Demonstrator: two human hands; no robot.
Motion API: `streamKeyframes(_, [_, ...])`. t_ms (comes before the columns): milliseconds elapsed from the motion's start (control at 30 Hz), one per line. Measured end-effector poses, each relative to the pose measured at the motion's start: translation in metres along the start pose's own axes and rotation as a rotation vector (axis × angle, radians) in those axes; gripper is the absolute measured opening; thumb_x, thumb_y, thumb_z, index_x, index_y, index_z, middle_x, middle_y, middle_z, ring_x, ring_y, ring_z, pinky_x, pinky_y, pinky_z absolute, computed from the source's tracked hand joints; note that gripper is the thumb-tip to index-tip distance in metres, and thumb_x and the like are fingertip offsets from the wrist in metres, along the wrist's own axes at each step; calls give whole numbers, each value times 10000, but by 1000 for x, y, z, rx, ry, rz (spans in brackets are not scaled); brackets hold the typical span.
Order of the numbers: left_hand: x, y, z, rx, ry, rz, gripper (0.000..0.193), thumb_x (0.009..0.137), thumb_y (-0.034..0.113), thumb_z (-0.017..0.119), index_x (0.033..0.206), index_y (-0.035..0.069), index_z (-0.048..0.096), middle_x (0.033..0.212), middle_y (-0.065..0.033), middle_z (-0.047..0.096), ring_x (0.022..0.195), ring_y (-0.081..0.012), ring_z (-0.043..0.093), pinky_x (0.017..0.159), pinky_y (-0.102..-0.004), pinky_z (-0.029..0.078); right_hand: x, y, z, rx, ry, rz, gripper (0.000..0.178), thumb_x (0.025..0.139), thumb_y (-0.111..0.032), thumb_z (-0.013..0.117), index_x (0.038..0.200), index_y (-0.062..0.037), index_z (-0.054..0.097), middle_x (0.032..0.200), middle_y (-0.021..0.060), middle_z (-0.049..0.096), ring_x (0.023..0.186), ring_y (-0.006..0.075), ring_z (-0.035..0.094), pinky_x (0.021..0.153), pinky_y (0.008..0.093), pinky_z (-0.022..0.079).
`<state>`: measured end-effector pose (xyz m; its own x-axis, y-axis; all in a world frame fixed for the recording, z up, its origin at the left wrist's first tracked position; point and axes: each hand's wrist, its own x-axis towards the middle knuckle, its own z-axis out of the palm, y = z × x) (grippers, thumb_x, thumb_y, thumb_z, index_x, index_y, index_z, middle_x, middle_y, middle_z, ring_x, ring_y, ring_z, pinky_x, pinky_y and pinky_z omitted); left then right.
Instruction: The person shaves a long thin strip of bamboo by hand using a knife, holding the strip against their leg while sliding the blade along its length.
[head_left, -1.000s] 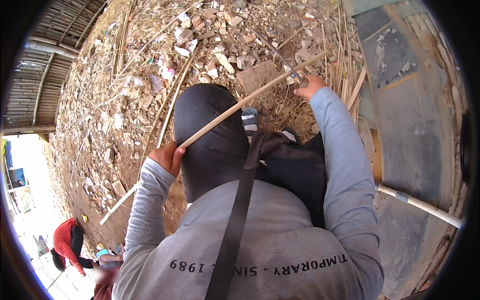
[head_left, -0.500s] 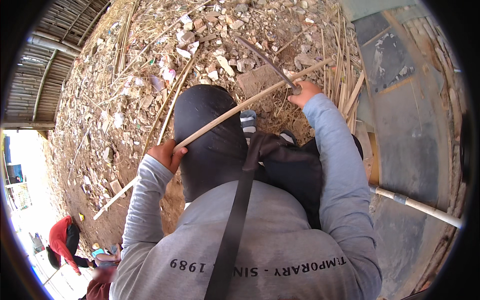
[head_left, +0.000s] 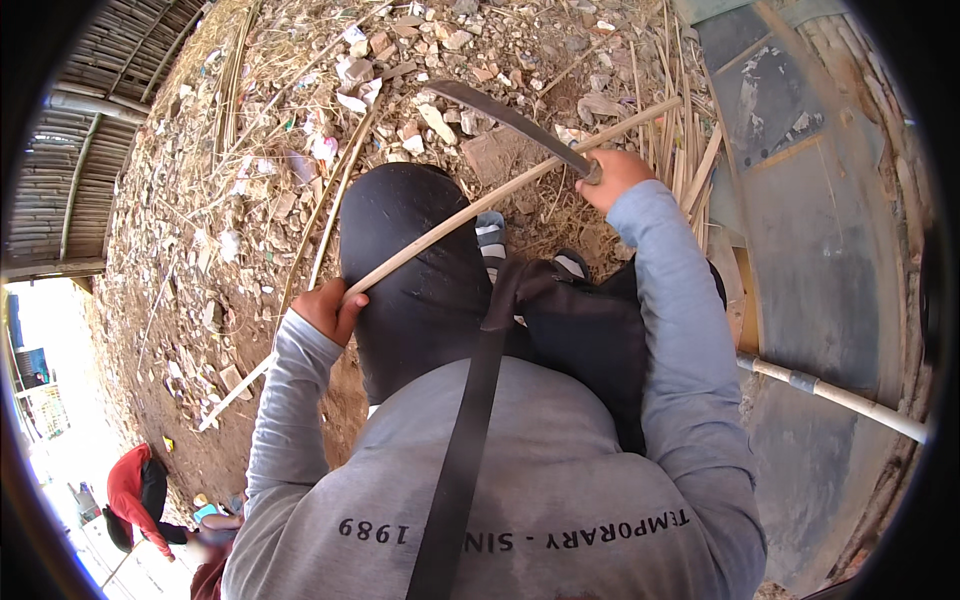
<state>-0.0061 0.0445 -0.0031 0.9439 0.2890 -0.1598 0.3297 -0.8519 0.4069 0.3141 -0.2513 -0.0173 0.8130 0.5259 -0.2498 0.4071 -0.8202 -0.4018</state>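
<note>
My left hand (head_left: 330, 308) grips a long pale cane strip (head_left: 480, 205) close to my raised knee in black trousers (head_left: 420, 270). The strip slants from the ground at lower left up to the right, past my right hand. My right hand (head_left: 612, 175) is closed on the handle of a curved dark knife (head_left: 510, 118). Its blade points up and left over the rubble, just above the strip.
Dirt ground strewn with broken bricks and scraps (head_left: 300, 150). A bundle of cane strips (head_left: 685, 150) lies by a grey metal sheet (head_left: 830, 250) on the right. A white pipe (head_left: 840, 395) crosses lower right. A black bag (head_left: 590, 330) hangs on my chest. A person in red (head_left: 135, 490) crouches lower left.
The knife blade has come into plain view, swung up and left away from the strip. My right hand shifted slightly; my left hand keeps its grip in place.
</note>
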Motion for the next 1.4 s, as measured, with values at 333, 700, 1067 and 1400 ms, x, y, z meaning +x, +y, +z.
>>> streamKeyframes(333, [0, -5, 2, 32, -24, 3, 456, 919, 439, 508, 786, 2, 496, 625, -218, 529, 621, -438, 562, 546, -464, 427, 10, 11, -6, -14, -6, 113, 413, 716, -307, 728, 1069, -106, 660, 1017, 168, 664, 973, 333, 627, 878, 399, 487])
streamKeyframes(700, [7, -3, -1, -27, -8, 53, 433, 923, 405, 519, 761, 5, 488, 590, -226, 506, 584, -438, 538, 529, -466, 410, 32, 56, 5, -62, 15, 181, 484, 684, -322, 737, 1119, -128, 652, 1037, 172, 661, 979, 335, 625, 888, 378, 486])
streamKeyframes(1067, [10, -2, 6, -64, 15, 49, 412, 899, 399, 571, 760, 15, 512, 607, -210, 533, 605, -422, 560, 554, -458, 437, 21, 65, -21, 41, -23, 127, 431, 706, -318, 749, 1063, -92, 662, 953, 159, 679, 927, 310, 644, 859, 381, 492])
streamKeyframes(1400, [6, -3, 4, -35, 6, 40, 446, 913, 438, 534, 776, 13, 520, 613, -212, 543, 606, -425, 567, 550, -460, 438, 10, 48, -36, 42, -107, 1, 485, 684, -361, 775, 1070, -93, 654, 1000, 154, 672, 955, 307, 635, 854, 398, 481])
